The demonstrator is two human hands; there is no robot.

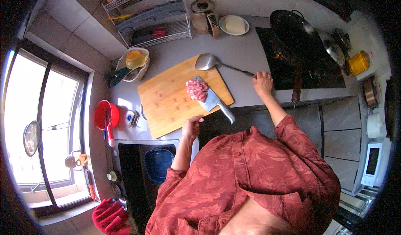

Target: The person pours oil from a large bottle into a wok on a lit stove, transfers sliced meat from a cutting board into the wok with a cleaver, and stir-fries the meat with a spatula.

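Raw cut meat lies heaped on the blade of a cleaver, which rests on a wooden cutting board with its metal handle jutting past the board's edge. A metal wok spatula has its head on the board's far corner and its handle reaching right across the counter. My right hand is at the end of that handle, fingers bent; whether it grips the handle cannot be told. Near the board's front edge, my left hand is partly curled, with nothing visible held in it.
A dark wok stands on the black cooktop at right. Behind the board are a glass kettle, a plate with a pale block and a wire rack. A red pot, white basket and sink are at left.
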